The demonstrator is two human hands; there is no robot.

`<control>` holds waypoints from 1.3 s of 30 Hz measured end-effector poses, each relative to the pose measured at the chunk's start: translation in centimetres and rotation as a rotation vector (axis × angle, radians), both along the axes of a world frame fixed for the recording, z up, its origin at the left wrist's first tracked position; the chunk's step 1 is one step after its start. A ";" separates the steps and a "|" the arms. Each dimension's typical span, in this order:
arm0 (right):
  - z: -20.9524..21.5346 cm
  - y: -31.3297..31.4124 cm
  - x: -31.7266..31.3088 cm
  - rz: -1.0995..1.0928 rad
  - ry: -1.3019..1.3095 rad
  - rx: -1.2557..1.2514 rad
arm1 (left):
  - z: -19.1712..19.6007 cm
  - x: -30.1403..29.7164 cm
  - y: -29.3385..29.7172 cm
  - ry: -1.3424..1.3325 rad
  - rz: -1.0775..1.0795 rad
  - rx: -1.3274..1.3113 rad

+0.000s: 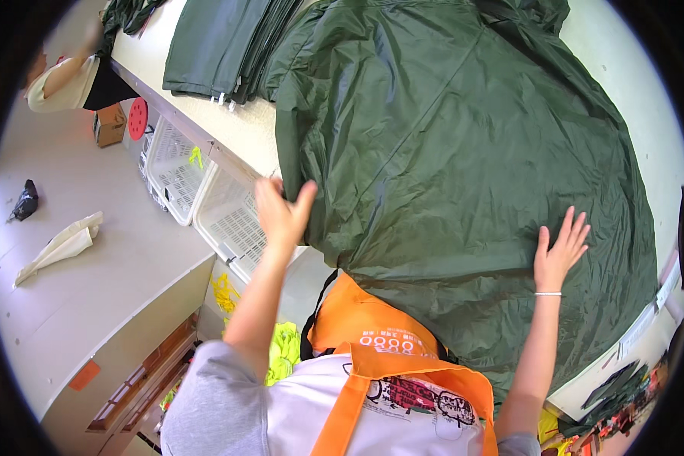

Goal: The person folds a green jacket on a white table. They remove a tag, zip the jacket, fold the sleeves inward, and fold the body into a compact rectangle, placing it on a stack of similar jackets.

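Note:
A large dark green sheet of thin, shiny fabric point(448, 144), perhaps a raincoat, lies spread over the table before me, wrinkled and with a long diagonal seam. My right hand point(559, 254) rests flat on its right part, fingers spread. At the fabric's left edge is my left hand point(283, 216), slightly blurred, thumb held apart from the fingers and nothing seen in its grasp. Whether the left fingertips touch the fabric, I cannot tell. The fabric's near edge reaches my orange apron point(372, 315).
Folded dark green pieces point(213, 49) are stacked on the pale table point(243, 137) at far left. White plastic baskets point(232, 220) stand below its left edge. Bright yellow cloth point(283, 351) lies beside me. Another person's arm point(64, 76) shows at upper left.

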State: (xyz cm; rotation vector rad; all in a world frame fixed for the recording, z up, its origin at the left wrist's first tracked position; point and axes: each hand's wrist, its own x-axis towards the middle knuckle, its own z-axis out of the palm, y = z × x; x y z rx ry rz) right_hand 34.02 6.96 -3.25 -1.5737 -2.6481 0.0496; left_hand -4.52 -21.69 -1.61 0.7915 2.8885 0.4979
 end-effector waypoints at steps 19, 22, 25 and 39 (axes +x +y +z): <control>-3.3 -1.0 -1.4 -0.051 0.041 0.113 | -11.6 1.6 -13.4 -0.531 0.510 0.599; -3.4 -0.9 -1.3 -0.042 0.034 0.115 | -6.5 -2.0 -10.0 -0.785 0.657 0.218; -3.4 -0.9 -1.2 -0.069 0.055 0.106 | -2.0 -7.0 -11.2 -0.806 0.537 0.565; 2.2 -7.2 11.0 -0.353 0.062 -0.125 | -3.9 2.3 2.2 0.225 -0.628 -0.124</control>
